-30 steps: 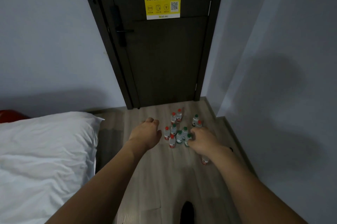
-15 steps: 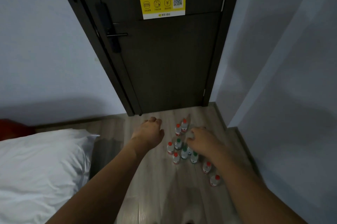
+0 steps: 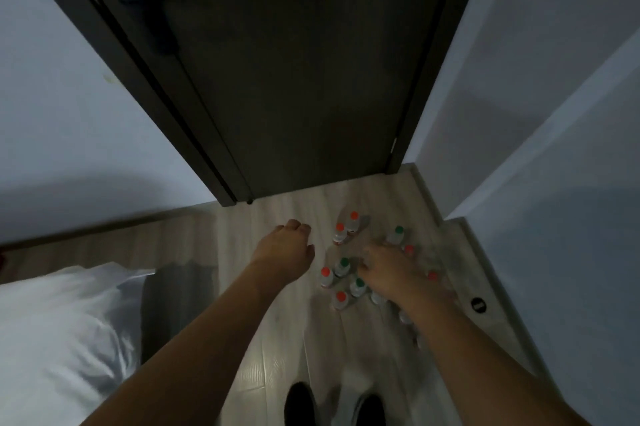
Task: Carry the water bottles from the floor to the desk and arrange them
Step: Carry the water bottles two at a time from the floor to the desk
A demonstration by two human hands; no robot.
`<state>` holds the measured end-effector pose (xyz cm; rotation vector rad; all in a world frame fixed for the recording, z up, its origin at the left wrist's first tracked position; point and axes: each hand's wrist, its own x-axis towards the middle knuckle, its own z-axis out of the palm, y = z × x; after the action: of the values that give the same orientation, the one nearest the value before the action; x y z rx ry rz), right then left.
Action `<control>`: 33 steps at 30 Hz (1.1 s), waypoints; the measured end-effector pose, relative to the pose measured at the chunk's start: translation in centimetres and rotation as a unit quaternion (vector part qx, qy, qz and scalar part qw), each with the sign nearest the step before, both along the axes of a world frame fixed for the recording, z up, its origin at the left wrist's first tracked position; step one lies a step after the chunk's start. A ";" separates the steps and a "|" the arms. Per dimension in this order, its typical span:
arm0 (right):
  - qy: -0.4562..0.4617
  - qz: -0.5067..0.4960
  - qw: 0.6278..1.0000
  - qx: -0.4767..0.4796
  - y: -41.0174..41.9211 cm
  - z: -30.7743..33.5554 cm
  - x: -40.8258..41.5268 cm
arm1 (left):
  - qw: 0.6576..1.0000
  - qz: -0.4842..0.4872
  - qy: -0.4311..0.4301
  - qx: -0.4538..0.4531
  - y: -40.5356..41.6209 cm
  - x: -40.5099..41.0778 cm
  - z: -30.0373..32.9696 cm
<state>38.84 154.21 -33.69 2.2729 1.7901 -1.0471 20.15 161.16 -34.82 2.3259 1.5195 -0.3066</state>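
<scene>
Water bottles: red- and green-capped cluster, upright on wooden floor before door. Left hand: curled, empty. Right hand: above cluster, grip apparently none; unclear.

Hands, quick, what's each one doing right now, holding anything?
Left hand: fingers curled, holding nothing.
Right hand: over the small clear red- and green-capped water bottles; grip cannot be told.
</scene>
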 end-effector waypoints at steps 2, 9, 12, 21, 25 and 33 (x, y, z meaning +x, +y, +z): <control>0.006 0.007 1.000 -0.013 1.3 -5.5 0.1 | 1.000 -0.001 0.000 -0.006 1.4 0.3 -5.6; 0.016 0.002 0.998 -0.062 2.8 -27.3 0.3 | 0.999 -0.012 0.017 -0.043 2.7 1.9 -28.2; 0.021 -0.004 0.997 -0.074 2.5 -36.0 0.1 | 0.998 -0.017 0.018 -0.051 2.9 2.7 -37.0; 0.000 0.030 0.998 -0.046 2.5 -51.1 -1.5 | 0.998 -0.030 -0.005 -0.052 4.0 4.5 -51.3; -0.013 0.033 0.999 -0.029 2.5 -52.8 -2.0 | 0.998 -0.031 -0.007 -0.050 4.3 4.7 -53.0; -0.015 0.037 0.999 -0.017 2.7 -54.9 -2.5 | 0.999 -0.032 0.006 -0.035 5.0 5.1 -54.6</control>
<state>36.32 156.93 -88.61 2.1731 1.8153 -1.0180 25.28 166.21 -89.40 2.3257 1.4191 -0.3850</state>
